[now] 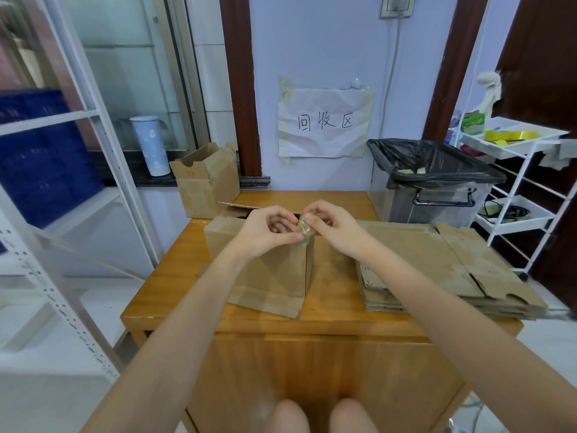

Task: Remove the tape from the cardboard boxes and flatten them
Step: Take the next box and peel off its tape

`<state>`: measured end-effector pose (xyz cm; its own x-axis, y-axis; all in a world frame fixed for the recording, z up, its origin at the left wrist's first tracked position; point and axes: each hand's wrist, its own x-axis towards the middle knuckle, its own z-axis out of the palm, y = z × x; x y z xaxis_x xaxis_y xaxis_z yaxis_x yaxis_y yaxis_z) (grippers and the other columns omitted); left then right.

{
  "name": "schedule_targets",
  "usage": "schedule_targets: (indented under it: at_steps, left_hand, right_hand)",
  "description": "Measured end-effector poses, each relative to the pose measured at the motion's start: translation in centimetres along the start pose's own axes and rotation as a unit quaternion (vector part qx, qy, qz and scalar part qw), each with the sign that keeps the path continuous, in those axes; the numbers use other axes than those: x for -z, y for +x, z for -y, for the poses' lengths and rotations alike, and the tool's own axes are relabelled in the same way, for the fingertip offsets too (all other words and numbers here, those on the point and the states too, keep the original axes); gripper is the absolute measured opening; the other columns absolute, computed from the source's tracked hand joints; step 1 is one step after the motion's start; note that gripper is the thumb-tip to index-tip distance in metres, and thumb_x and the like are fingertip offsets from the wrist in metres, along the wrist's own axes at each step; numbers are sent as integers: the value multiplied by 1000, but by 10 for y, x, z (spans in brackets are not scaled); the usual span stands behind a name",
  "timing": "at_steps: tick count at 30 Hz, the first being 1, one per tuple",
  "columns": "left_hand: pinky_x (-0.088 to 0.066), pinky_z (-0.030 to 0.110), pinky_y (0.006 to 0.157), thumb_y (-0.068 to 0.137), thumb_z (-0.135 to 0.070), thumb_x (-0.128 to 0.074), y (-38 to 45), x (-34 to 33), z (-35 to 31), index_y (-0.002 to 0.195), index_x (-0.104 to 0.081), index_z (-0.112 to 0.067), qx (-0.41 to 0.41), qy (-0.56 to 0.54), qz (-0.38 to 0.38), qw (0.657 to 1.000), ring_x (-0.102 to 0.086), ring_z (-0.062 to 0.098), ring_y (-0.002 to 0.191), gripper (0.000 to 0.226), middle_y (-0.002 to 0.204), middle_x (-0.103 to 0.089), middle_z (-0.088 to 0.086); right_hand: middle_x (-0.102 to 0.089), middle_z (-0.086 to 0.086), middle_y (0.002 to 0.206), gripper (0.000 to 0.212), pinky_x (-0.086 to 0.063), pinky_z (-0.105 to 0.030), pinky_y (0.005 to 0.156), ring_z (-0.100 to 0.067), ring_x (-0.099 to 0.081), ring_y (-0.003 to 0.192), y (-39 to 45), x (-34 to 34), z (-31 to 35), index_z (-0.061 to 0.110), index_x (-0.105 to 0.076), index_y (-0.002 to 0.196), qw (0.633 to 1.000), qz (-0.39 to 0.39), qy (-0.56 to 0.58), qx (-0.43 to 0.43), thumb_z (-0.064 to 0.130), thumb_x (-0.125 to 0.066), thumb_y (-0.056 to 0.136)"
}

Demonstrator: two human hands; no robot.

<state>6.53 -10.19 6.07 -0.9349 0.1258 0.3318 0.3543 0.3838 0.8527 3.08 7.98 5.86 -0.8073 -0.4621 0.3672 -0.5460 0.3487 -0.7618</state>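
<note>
Tape (303, 230): light, sticky, crumpling; I pinch its free end.
Hands: left hand (265, 232) and right hand (332, 228) both pinching the tape.
Cardboard box (265, 267): light, stiff.

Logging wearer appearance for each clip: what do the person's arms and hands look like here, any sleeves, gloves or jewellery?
Both forearms are bare all the way to the bottom edge of the frame, with no sleeves in view. The left hand and right hand wear no gloves, and no rings, watch or bracelets show. Nails look short and unpainted.
</note>
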Motion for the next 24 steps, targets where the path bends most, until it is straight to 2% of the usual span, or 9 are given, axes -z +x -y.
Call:
schedule_targets:
  at_steps: [2,4,6,8,10,14,16,20,24]
  left_hand:
    - [-46,11,65,70,-2,-82,0,0,0,88,-68,-2,7,-3,-9,1000,-56,-1,61,22,73,-67,0]
    - [-46,11,66,71,-5,-82,1,0,0,84,-68,-7,9,0,-17,1000,-57,-2,61,19,72,-66,-1]
    - [-48,13,67,70,-6,-83,1,1,0,82,-68,-11,13,-1,-17,1000,-58,1,62,19,72,-68,0]
    - [-49,15,71,69,-8,-84,1,1,1,82,-69,-11,20,-5,-15,1000,-61,4,64,20,73,-70,4]
    - [-49,18,76,69,-9,-84,1,0,1,79,-68,-12,26,-6,-16,1000,-63,8,68,19,73,-71,8]
    - [-47,16,75,69,-12,-84,1,0,3,75,-64,-15,23,7,-21,999,-62,5,66,21,65,-69,1]
    - [-47,16,71,69,-13,-85,1,0,5,76,-60,-15,14,6,-20,1000,-61,5,64,25,68,-68,3]
    - [-46,13,66,67,-15,-86,2,1,7,83,-62,-18,-22,38,-27,999,-55,-1,64,29,78,-63,-3]
    - [-46,10,67,68,-13,-84,4,2,8,88,-67,-14,-30,28,-14,999,-58,-5,66,27,80,-65,-3]
  right_hand:
    - [-58,4,107,23,-46,-23,89,-12,-56,99,1,2,4,21,-61,116,998,17,-67,6,29,-53,97]
    - [-49,2,112,42,-43,-10,83,-8,-52,101,-1,7,8,21,-58,126,995,41,-87,11,35,-66,88]
    - [-47,4,111,65,-46,-13,81,-7,-51,98,-4,9,9,18,-52,134,993,48,-108,30,34,-78,77]
    - [-50,6,108,73,-47,-20,83,-7,-51,95,-5,8,10,15,-47,138,984,40,-166,59,30,-81,74]
    - [-53,8,105,69,-46,-23,85,-7,-51,92,-6,6,14,14,-49,135,977,34,-200,71,29,-80,76]
    - [-56,8,102,55,-43,-18,83,-7,-52,91,-7,7,17,12,-57,126,977,47,-204,53,29,-78,79]
    - [-57,7,99,52,-43,-17,83,-8,-53,90,-9,6,15,10,-60,124,982,42,-178,47,25,-78,78]
    - [-57,5,99,46,-48,-26,88,-13,-57,92,-10,4,8,11,-64,120,990,30,-126,64,21,-79,77]
    - [-49,2,106,42,-46,-24,87,-15,-52,95,-8,3,6,13,-65,120,986,27,-138,91,22,-75,80]
